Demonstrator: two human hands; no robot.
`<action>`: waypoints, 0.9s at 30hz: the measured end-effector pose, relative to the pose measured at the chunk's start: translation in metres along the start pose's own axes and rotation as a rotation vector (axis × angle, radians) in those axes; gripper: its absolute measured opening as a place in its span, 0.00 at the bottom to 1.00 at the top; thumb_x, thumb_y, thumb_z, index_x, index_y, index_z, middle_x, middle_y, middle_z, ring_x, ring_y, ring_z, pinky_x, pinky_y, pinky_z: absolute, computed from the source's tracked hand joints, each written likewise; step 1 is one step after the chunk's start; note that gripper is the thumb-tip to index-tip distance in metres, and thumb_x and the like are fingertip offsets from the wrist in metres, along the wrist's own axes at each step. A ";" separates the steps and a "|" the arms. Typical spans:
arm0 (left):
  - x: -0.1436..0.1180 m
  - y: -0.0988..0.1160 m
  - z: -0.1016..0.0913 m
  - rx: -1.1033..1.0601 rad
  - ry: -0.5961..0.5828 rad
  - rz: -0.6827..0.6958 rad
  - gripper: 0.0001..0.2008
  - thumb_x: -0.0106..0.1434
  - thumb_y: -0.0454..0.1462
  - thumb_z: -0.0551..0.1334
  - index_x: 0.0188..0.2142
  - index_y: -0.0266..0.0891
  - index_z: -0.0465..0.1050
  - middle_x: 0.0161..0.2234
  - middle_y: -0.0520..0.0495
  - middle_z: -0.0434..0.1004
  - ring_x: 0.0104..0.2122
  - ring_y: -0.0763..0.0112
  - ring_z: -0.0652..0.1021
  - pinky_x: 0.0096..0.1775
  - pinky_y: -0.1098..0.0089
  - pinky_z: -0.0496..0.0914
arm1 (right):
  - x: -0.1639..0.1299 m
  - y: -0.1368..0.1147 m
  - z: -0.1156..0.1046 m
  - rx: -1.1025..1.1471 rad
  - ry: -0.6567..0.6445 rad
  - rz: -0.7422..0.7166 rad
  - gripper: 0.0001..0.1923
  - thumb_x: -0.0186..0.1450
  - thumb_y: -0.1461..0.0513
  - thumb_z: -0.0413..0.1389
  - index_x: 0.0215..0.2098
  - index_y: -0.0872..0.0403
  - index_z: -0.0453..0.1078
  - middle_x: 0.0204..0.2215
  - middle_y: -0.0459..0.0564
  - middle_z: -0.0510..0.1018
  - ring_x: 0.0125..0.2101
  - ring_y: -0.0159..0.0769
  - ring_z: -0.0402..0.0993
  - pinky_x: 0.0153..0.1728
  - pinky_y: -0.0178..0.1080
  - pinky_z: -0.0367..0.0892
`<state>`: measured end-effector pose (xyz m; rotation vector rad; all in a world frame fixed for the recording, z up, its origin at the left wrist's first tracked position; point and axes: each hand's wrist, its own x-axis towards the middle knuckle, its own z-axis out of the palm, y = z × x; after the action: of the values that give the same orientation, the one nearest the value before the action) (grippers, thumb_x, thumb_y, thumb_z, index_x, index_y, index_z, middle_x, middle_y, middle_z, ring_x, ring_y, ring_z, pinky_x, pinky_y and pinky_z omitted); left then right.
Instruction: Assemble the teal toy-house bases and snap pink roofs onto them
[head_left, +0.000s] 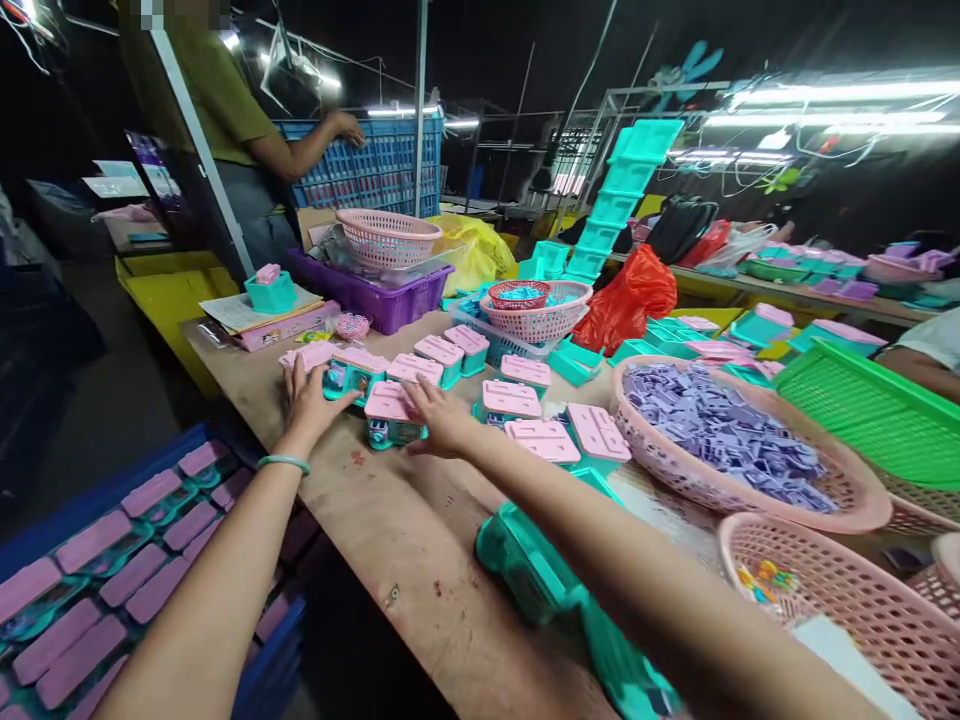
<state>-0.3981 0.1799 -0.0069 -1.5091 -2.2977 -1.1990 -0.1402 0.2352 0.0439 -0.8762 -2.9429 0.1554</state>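
My left hand (pixel 309 405) grips the near side of a teal toy box with a pink lid (pixel 358 360), thumb along its front and fingers at its left end. My right hand (pixel 442 412) is closed on the right end of another pink-lidded toy box (pixel 391 402), fingers on the lid and thumb low at the side. The two boxes sit close together on the wooden table (pixel 375 520). Several more pink-lidded boxes (pixel 510 398) stand behind and to the right. Beneath my right forearm lie teal box bodies (pixel 525 560), partly hidden.
A large pink basket (pixel 862 510) holds purple plastic pieces (pixel 712 430). At lower left, a blue crate (pixel 289 640) contains rows of pink-topped boxes. Teal trays (pixel 615 200) rise in a leaning stack. Across the table, a person (pixel 217 110) stands by a blue crate (pixel 360 165).
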 end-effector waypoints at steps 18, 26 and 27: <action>-0.089 0.130 -0.005 -0.254 -0.140 0.388 0.28 0.63 0.43 0.67 0.60 0.36 0.67 0.67 0.36 0.63 0.69 0.45 0.59 0.70 0.47 0.51 | -0.196 0.112 -0.077 -0.049 -0.246 0.449 0.18 0.67 0.54 0.59 0.51 0.53 0.77 0.41 0.54 0.84 0.38 0.43 0.80 0.42 0.44 0.73; -0.209 0.195 0.007 -0.534 -0.728 0.333 0.41 0.54 0.46 0.75 0.64 0.44 0.62 0.57 0.39 0.74 0.57 0.51 0.76 0.56 0.52 0.73 | -0.222 0.061 -0.059 -0.034 -0.169 0.373 0.17 0.71 0.59 0.53 0.55 0.53 0.75 0.47 0.56 0.82 0.47 0.44 0.77 0.49 0.45 0.70; -0.208 0.192 0.005 -0.545 -0.732 0.290 0.38 0.53 0.46 0.75 0.61 0.44 0.65 0.54 0.41 0.76 0.53 0.52 0.78 0.53 0.54 0.75 | -0.228 0.047 -0.057 -0.053 -0.123 0.343 0.18 0.71 0.56 0.55 0.55 0.55 0.74 0.49 0.57 0.81 0.49 0.47 0.75 0.52 0.48 0.68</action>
<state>-0.1377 0.0694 -0.0128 -2.7519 -2.0462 -1.4227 0.0810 0.1541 0.0873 -1.4235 -2.8899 0.1542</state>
